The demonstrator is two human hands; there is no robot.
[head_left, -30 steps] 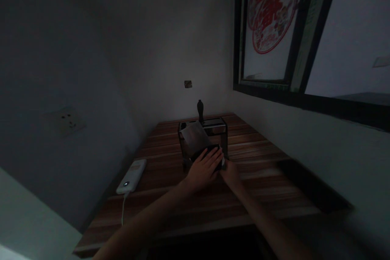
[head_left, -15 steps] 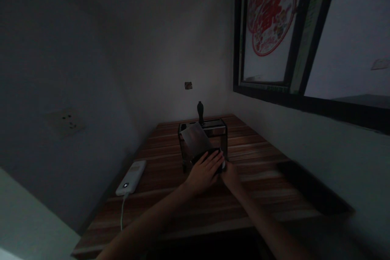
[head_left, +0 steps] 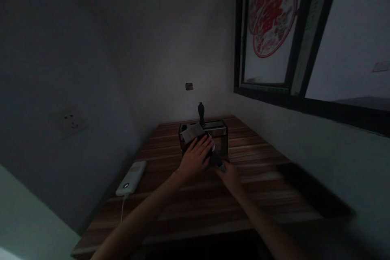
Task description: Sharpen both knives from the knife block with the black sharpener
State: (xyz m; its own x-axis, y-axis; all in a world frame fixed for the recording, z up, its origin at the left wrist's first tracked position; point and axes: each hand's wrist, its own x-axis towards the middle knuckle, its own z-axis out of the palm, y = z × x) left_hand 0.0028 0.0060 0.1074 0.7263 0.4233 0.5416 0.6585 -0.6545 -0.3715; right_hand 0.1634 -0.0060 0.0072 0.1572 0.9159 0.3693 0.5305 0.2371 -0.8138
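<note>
A broad-bladed cleaver is held tilted over the table, its pale blade pointing away and to the left. My right hand is closed round the end of its dark handle. My left hand presses a dark, cloth-like piece against the blade, fingers stretched together across it. How far the piece wraps round the blade is hidden. Just behind stands a knife rack with a black frame and shiny top. Upright from it rises a dark knife handle.
A white power bank with a cable lies on the left of the striped wooden table. At the right edge is a dark flat object. Walls border the table, with a socket left and a framed window right.
My left hand has slid the dark piece up the blade, away from me and slightly left. More of the cleaver's handle now shows, and less of its blade. My right hand has hardly moved.
</note>
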